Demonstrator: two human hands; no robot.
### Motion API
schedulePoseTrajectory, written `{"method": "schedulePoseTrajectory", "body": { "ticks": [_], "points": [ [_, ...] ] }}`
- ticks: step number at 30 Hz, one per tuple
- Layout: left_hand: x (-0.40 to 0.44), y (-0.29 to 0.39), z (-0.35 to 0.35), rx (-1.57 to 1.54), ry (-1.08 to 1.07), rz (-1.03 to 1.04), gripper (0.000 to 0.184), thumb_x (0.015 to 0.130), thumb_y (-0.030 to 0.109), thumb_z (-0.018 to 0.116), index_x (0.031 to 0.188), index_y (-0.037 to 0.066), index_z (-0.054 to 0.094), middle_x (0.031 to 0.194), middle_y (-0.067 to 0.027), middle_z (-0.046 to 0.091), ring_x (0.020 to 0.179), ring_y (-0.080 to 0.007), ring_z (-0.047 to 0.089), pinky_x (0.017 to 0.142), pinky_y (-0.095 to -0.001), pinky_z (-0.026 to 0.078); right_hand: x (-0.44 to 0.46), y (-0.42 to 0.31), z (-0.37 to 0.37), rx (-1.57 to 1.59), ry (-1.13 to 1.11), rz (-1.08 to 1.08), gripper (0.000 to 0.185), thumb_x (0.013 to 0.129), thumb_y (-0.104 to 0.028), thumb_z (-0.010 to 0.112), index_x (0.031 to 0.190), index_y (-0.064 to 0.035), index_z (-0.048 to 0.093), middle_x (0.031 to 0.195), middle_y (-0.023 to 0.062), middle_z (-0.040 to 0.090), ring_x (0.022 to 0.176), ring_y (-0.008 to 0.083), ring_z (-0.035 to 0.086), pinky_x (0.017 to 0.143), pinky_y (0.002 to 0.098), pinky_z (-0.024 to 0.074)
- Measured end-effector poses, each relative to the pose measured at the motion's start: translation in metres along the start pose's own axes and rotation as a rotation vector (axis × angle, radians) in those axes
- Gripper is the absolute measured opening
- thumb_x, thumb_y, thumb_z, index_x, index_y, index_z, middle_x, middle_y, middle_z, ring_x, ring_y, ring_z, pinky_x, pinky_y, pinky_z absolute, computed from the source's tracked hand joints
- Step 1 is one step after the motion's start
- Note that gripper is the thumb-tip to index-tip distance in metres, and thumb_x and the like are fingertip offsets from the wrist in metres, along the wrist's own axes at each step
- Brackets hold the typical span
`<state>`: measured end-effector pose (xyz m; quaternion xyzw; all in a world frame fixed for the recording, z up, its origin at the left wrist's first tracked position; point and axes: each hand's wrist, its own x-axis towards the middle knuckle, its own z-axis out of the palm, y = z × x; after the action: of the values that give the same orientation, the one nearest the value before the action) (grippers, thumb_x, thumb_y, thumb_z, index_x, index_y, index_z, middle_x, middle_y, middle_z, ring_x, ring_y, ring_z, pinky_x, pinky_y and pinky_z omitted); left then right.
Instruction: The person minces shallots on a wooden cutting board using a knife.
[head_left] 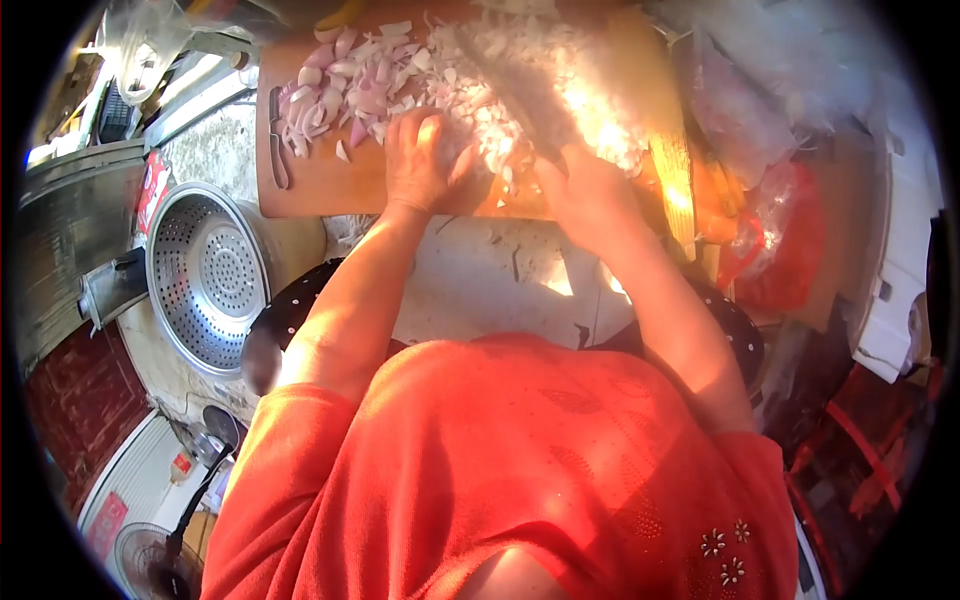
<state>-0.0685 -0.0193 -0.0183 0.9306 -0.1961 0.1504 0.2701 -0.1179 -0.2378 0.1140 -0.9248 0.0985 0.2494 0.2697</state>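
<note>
Chopped onion (pixel 370 85), pale with pinkish purple pieces, is heaped across a wooden cutting board (pixel 330 190). The pieces lie larger on the left and finer toward the right. My right hand (pixel 590 190) is wrapped round the handle of a knife (pixel 510 85), whose blade is smeared by motion and points up-left over the fine onion. At the heap's near edge rests my left hand (pixel 428 165), thumb apart from the fingers and nothing visibly gripped. Its fingertips are partly lost among the onion and glare.
A metal peeler-like tool (pixel 277 140) lies along the board's left edge. Left of the board stands a perforated metal colander (pixel 205 275). A yellow wooden strip (pixel 672 185) and a red plastic bag (pixel 775 240) are on the right. A fan (pixel 155 560) sits at lower left.
</note>
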Motion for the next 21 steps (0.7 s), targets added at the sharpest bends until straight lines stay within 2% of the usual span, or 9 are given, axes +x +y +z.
{"method": "schedulePoseTrajectory", "body": {
  "ticks": [21],
  "points": [
    [0.003,-0.003,0.003,-0.007,0.007,0.040,0.043,0.072,0.029,0.079,0.105,0.010,0.059,0.119,-0.0119,0.055,0.108,-0.0375,0.051,0.096,-0.0485,0.043,-0.008,-0.007,0.004,0.034,-0.060,-0.033,0.046,0.100,-0.042,0.048,0.105,0.0019,0.063,0.099,0.0236,0.069,0.098,0.0423,0.065,0.089,0.0493,0.0503]
  ]
}}
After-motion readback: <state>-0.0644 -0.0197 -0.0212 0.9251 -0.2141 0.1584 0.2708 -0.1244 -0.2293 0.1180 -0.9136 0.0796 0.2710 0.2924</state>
